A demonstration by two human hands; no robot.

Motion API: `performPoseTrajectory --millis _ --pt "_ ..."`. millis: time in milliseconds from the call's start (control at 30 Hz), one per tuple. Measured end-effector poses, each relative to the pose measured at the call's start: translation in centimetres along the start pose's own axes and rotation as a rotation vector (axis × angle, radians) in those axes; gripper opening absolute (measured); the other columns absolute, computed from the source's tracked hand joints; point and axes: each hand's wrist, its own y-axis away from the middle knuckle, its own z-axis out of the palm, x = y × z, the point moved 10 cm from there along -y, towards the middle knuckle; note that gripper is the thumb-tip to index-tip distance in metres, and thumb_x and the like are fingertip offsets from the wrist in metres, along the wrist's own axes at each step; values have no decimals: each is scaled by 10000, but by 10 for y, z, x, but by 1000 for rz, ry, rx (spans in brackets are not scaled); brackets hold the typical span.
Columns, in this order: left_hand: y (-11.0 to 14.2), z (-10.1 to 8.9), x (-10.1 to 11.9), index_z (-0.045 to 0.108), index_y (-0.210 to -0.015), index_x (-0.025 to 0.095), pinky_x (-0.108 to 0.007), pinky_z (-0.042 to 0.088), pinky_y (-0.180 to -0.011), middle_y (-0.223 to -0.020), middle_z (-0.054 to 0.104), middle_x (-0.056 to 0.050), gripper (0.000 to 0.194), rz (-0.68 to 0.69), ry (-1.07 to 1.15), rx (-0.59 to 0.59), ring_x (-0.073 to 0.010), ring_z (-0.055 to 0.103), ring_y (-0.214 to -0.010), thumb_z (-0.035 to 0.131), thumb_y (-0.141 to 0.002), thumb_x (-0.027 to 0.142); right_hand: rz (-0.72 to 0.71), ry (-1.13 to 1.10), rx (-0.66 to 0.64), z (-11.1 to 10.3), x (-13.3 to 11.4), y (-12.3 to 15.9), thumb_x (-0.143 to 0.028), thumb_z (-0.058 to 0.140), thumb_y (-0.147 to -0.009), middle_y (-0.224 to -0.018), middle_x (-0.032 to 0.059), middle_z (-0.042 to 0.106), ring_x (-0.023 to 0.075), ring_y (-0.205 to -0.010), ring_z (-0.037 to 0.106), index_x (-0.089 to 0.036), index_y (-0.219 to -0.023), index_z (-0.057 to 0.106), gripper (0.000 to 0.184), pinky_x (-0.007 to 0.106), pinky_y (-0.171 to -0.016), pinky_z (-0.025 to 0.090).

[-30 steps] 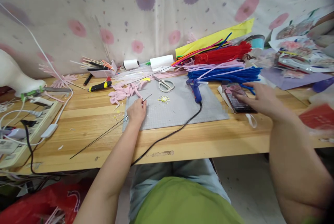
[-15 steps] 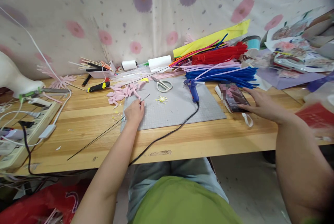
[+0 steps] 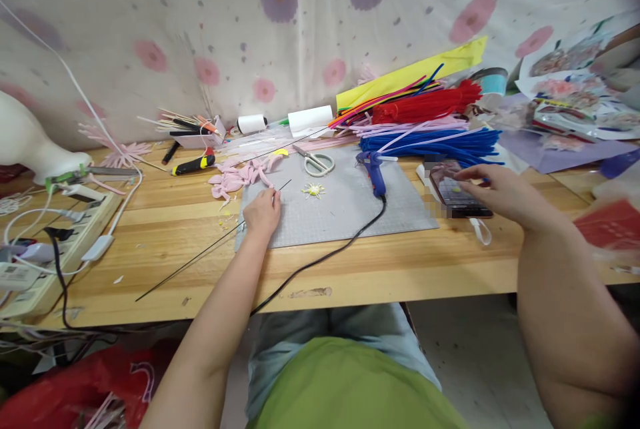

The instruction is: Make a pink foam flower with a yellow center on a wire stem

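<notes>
On the left edge of the grey cutting mat [image 3: 345, 215], my left hand [image 3: 263, 213] is closed on a thin black wire [image 3: 193, 258], whose long end slants down toward the table's front. My right hand [image 3: 507, 194] hovers over a phone [image 3: 463, 201], fingers apart, with the fingertips near its lit screen. A small yellow and white flower-like piece [image 3: 314, 191] lies on the mat, right of my left hand. Scissors [image 3: 319, 163] rest behind it. Pink fuzzy petals [image 3: 240, 177] are heaped beyond my left hand, partly on the mat.
A blue glue gun [image 3: 373, 172] sits on the mat, its black cord [image 3: 320, 262] running over the table's front edge. Blue pipe cleaners [image 3: 435, 145] and red ones [image 3: 425, 105] are piled behind. A yellow-black cutter [image 3: 194, 163] and a power strip [image 3: 80, 242] are at left.
My right hand has lifted slightly off the phone, its fingers drawing back from the screen. The left hand keeps its hold on the wire. The whole view has shifted a little.
</notes>
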Motion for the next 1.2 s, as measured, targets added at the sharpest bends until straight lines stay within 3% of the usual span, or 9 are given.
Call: performPoseTrajectory --millis 67,167,233,333,467,633,867,1200 --pt "0 0 0 594 -1100 220 -306 342 -644 -1067 659 -80 402 2 -20 -2 -223 605 -905 257 -947 376 -61 -112 -182 16 -34 4 -521 481 -826 -938 163 663 206 -797 590 -201 -957 649 385 352 -691 433" --pt "0 0 0 599 -1090 217 -311 340 -634 -1045 659 -82 402 4 -40 -1 -226 606 -883 254 -947 365 -330 -249 -525 48 -115 25 -525 482 -816 -849 104 646 180 -761 564 -204 -872 639 361 322 -687 411" --pt "-1 0 0 603 -1084 209 -313 346 -640 -1050 656 -87 398 3 -43 6 -229 605 -898 256 -946 348 -466 -300 -657 64 -163 36 -487 497 -814 -803 65 625 173 -746 543 -190 -798 612 319 299 -676 405" --pt "-1 0 -1 609 -1074 199 -317 362 -654 -1060 653 -94 393 -2 -36 14 -233 604 -914 263 -943 333 -539 -349 -673 82 -216 30 -435 525 -789 -765 29 611 155 -712 519 -182 -794 610 267 274 -656 393" --pt "0 0 -2 591 -1130 205 -325 391 -704 -1103 646 -98 384 -11 18 18 -231 601 -953 275 -940 314 -559 -427 -520 96 -257 6 -389 508 -791 -732 15 605 137 -681 509 -168 -810 611 244 253 -638 369" --pt "1 -3 -1 561 -1174 224 -320 403 -757 -1157 638 -81 361 -1 82 46 -216 595 -1006 297 -930 263 -469 -505 -328 111 -274 -16 -319 467 -822 -792 28 637 155 -763 553 -168 -793 614 213 253 -685 374" --pt "2 -2 0 595 -1087 215 -305 398 -728 -1106 652 -82 330 -16 61 49 -219 602 -955 317 -924 287 -176 -590 -18 120 -247 -33 -310 427 -846 -729 23 622 166 -678 532 -184 -874 625 237 267 -623 348" --pt "2 -2 -16 598 -1074 221 -332 391 -674 -985 672 -119 366 -132 -1 -53 -254 628 -867 275 -930 319 -118 -518 -9 127 -228 -26 -340 445 -852 -710 26 603 185 -676 524 -216 -883 631 226 280 -622 334"
